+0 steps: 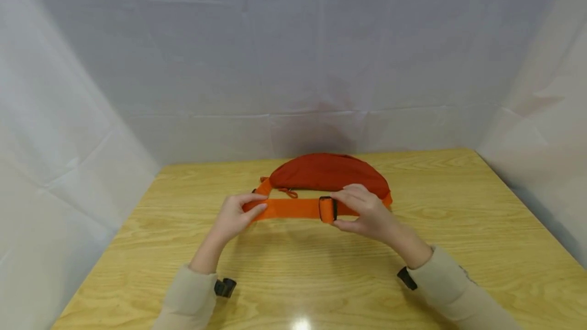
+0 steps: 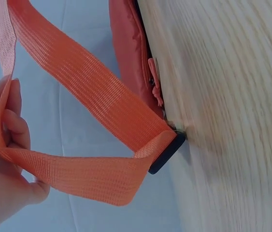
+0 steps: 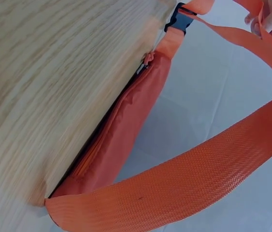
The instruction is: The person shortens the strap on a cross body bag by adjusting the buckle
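A red waist bag (image 1: 325, 173) lies near the back of the wooden table, its curved side facing the wall. Its orange webbing strap (image 1: 293, 208) is raised and stretched between both hands in front of it. With thumb and fingers, my left hand (image 1: 233, 216) pinches the strap's left part, where the webbing loops back. My right hand (image 1: 367, 213) grips the strap at the black slider (image 1: 335, 209), thumb below and fingers above. A black side-release buckle (image 3: 179, 20) joins the strap to the bag's left end. In the right wrist view only bits of fingers show.
A zipper pull with a red cord (image 1: 289, 193) hangs at the bag's front edge. White sheeting (image 1: 293, 65) stands behind and on both sides of the table (image 1: 293, 279). Dark wrist-worn pieces (image 1: 224, 287) sit by both cuffs.
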